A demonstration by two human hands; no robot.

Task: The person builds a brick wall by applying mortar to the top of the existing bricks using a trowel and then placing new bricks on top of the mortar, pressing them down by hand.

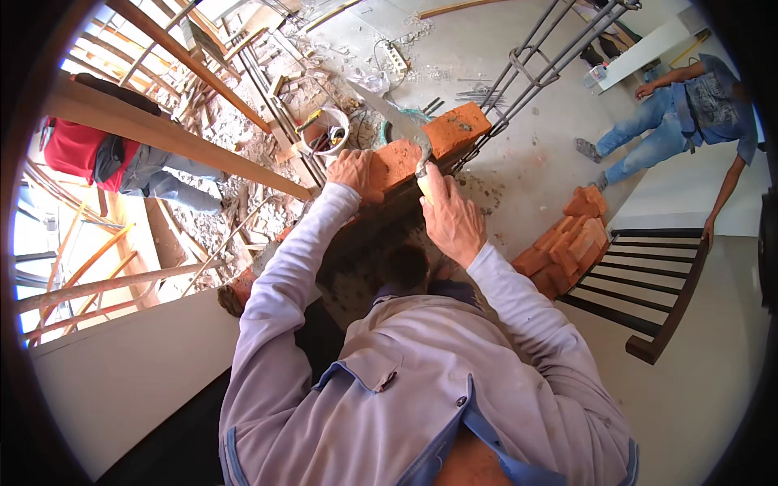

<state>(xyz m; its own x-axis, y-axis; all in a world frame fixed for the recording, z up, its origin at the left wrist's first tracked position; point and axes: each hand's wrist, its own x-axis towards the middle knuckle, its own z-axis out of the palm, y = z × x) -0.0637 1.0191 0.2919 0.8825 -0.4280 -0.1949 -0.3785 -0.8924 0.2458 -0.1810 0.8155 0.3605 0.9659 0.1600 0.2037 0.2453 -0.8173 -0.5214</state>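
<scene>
My left hand (355,174) is closed around the left end of an orange-red brick (394,164), which lies on top of a low brick wall in front of me. A second brick (459,130) sits on the wall just to its right. My right hand (455,217) grips the handle of a mason's trowel (389,112). Its metal blade points away from me and to the left, passing over the area where the two bricks meet. My fingers and the trowel's neck partly hide that joint.
A white bucket (331,130) with tools stands beyond the wall, near a power strip (395,58). Tied steel bars (539,69) rise at the right. Stacked bricks (563,255) lie near a dark slatted frame (648,279) and a person (685,105). Another person (89,158) stands left, behind a plank (186,146).
</scene>
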